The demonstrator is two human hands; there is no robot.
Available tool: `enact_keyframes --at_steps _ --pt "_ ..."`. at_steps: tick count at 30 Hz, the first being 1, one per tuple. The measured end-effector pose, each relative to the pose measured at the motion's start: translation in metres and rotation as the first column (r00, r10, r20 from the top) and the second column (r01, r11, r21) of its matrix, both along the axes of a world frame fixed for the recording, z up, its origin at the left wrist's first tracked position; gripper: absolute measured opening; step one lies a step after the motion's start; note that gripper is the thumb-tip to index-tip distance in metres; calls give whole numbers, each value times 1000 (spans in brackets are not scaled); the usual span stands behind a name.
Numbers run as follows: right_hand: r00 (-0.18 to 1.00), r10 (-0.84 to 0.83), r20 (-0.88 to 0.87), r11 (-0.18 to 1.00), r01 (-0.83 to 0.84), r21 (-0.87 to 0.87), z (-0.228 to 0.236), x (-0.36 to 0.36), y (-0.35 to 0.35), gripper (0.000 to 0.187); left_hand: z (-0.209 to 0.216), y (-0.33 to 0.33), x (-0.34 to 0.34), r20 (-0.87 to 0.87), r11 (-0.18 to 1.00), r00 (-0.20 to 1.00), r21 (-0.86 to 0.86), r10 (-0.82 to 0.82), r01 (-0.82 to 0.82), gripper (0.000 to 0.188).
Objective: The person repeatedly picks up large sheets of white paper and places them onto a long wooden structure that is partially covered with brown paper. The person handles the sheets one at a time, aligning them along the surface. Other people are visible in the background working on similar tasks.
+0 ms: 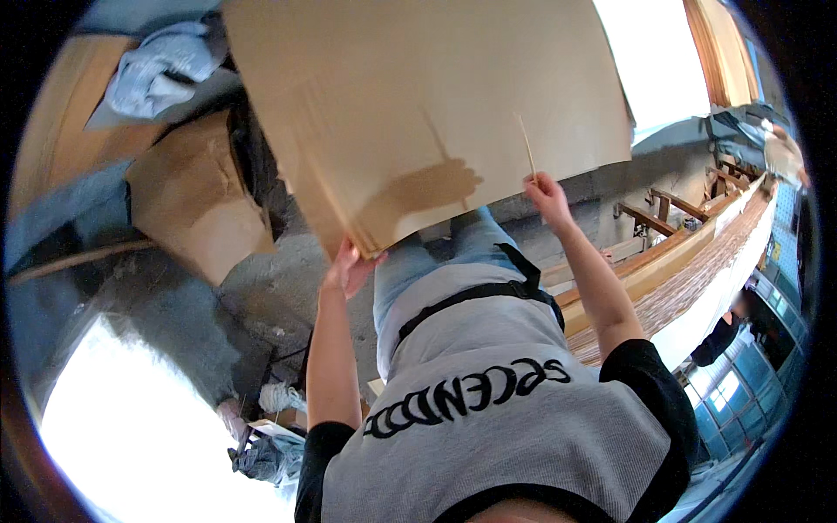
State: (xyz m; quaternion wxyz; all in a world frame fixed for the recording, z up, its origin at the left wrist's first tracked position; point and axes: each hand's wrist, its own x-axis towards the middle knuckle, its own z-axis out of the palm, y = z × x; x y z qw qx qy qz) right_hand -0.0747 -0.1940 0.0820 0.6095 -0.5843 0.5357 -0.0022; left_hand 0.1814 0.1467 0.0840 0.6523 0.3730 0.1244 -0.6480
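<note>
Person is holding a big sheet of brown cardboard (418, 105) out in front of the body, both arms stretched forward. The sheet is filling most of the upper middle of the view, tilted, its lower edge running from lower left up to the right.

Left hand (350, 266) is gripping the sheet's lower left corner — fingers closed around the edge, thumb side toward the body. It looks like 2 or more layers stacked at that corner; can't tell exactly how many.

Right hand (546, 193) is clamping the lower edge further right, fingers curled onto it. A thin pale stick (527, 146) is standing up from that hand, lying against the face of the cardboard — it appears pinched in the same grip.

The hand's shadow is falling across the cardboard between the 2 hands.

Around them: a crumpled brown cardboard box (196, 196) is sitting to the left on a grey concrete floor (261, 288), with light blue cloth (161, 74) bunched above it. A long wooden frame (689, 253) is running along the right side, well apart from the sheet. The person is wearing a grey shirt with black sleeves and blue jeans.
</note>
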Motion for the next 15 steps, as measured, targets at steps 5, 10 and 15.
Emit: enact_keyframes --at_steps 5,10,15 --pt "952 273 140 917 -302 261 -5 -15 -16 22 -29 -73 -90 -134 978 973 119 185 -170 46" --pt "877 466 117 772 -468 429 -25 -19 -22 28 -39 -160 -122 -44 839 924 436 380 -325 30" --pt "952 288 103 855 -305 421 -7 -42 -72 30 -41 -163 -119 131 702 885 562 446 -437 23"
